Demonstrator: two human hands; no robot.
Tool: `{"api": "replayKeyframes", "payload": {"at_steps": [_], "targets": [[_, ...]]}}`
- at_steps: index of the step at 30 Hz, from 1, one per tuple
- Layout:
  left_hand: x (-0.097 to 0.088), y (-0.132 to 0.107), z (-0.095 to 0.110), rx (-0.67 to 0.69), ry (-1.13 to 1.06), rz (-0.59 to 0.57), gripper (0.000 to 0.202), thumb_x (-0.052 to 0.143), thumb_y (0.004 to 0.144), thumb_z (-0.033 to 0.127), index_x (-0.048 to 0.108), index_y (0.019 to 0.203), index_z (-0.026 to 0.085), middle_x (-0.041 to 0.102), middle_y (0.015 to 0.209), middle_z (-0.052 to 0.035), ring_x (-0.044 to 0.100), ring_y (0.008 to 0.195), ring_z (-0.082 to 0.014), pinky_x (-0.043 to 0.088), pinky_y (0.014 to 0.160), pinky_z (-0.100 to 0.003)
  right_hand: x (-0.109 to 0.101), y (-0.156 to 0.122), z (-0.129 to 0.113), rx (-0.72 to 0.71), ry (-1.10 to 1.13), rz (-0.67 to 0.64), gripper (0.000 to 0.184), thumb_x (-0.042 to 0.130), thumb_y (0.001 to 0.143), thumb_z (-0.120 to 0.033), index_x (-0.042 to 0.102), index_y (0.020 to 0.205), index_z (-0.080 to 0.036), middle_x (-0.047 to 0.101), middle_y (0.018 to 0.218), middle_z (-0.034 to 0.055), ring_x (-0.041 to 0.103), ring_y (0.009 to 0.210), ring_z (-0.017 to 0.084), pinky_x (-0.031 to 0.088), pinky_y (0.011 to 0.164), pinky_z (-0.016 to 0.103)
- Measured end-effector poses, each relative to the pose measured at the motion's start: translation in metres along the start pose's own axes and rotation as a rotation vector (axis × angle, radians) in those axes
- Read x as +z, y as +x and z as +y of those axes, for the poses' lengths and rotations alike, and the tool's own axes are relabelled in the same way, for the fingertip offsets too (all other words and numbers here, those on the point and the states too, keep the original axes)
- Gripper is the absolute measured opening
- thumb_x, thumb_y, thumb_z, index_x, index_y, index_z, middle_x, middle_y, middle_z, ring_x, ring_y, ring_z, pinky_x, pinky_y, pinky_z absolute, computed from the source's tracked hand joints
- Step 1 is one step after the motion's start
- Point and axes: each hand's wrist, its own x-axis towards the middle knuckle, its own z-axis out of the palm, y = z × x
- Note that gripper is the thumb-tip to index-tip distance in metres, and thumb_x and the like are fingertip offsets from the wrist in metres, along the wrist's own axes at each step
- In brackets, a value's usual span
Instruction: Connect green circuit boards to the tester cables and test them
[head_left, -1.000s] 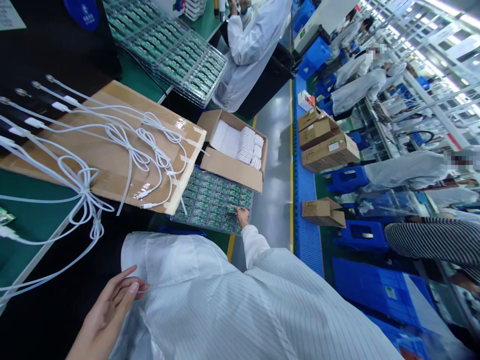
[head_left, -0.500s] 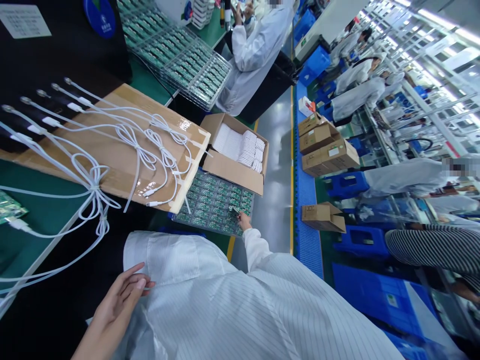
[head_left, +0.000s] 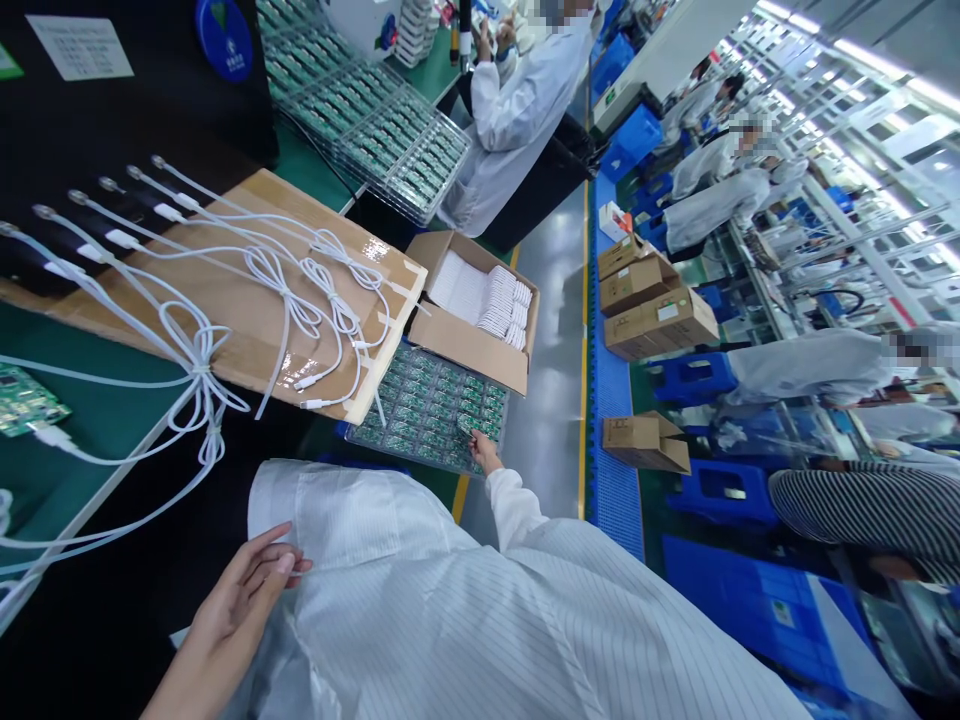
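My right hand (head_left: 485, 452) reaches out over a clear tray (head_left: 361, 437) of small green circuit boards. Its fingers are closed in a pinch on one small circuit board (head_left: 466, 429) at the tray's near right part. The board is tiny in view, and I cannot tell whether it still touches the tray. My left hand (head_left: 251, 600) hangs near my white smock (head_left: 360, 510), its fingers loosely bent and apart, with nothing in them. To its upper left, bundled white cables (head_left: 201, 370) lie across a cardboard sheet (head_left: 247, 285).
An open carton (head_left: 469, 345) with stacked white pieces stands beyond the tray. More board trays (head_left: 375, 125) are stacked on the green bench, near a co-worker in a white smock (head_left: 517, 110). A larger green circuit board (head_left: 30, 400) lies left. Cartons (head_left: 641, 440) stand across the aisle.
My right hand has shifted slightly left, and the circuit board in it sits lower and flatter over the tray. My left hand stays nearly still. The view has turned a little.
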Motion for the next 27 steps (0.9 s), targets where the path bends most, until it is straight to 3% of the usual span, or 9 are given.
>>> {"api": "replayKeyframes", "payload": {"at_steps": [4,8,16,21,27], "targets": [[0.0,-0.001,0.0,-0.017,0.019,-0.013,0.072,0.081,0.078,0.064,0.063,0.136,0.024,0.073,0.115,-0.0102,0.073,0.111,-0.0299,0.065,0.09,-0.033,-0.001,-0.001,0.003,0.145,-0.009,-0.013,0.029,0.067,0.102,-0.037,0.066,0.119,-0.014,0.069,0.107,0.0056,0.069,0.085,0.015,0.062,0.072,0.031],[0.0,0.001,0.001,-0.007,0.004,0.002,0.072,0.08,0.077,0.066,0.065,0.132,0.023,0.074,0.108,-0.0098,0.074,0.105,-0.0291,0.065,0.088,-0.033,-0.004,-0.005,0.008,0.182,-0.006,0.015,0.026,0.067,0.102,-0.036,0.066,0.115,-0.014,0.069,0.1,0.0034,0.067,0.077,0.013,0.06,0.065,0.027],[0.001,-0.003,0.007,-0.038,0.047,-0.023,0.071,0.079,0.078,0.066,0.064,0.135,0.025,0.075,0.113,-0.0094,0.074,0.11,-0.0299,0.065,0.09,-0.034,-0.012,-0.009,0.019,0.07,-0.025,0.09,0.025,0.067,0.102,-0.034,0.065,0.117,-0.014,0.068,0.101,0.0033,0.066,0.075,0.012,0.059,0.065,0.026],[0.007,-0.004,0.015,-0.039,0.023,0.011,0.075,0.08,0.073,0.071,0.067,0.127,0.021,0.075,0.105,-0.01,0.074,0.098,-0.0274,0.066,0.087,-0.033,-0.026,-0.013,0.03,0.016,-0.086,0.041,0.025,0.068,0.102,-0.035,0.065,0.114,-0.014,0.068,0.097,0.0022,0.064,0.072,0.011,0.058,0.063,0.025],[0.005,-0.002,0.013,-0.057,0.062,-0.033,0.074,0.079,0.075,0.07,0.066,0.132,0.024,0.076,0.111,-0.0098,0.074,0.106,-0.027,0.064,0.087,-0.028,-0.033,-0.022,0.051,-0.06,-0.197,-0.026,0.023,0.069,0.101,-0.036,0.067,0.106,-0.014,0.068,0.093,0.0014,0.064,0.073,0.012,0.058,0.066,0.027]]}}
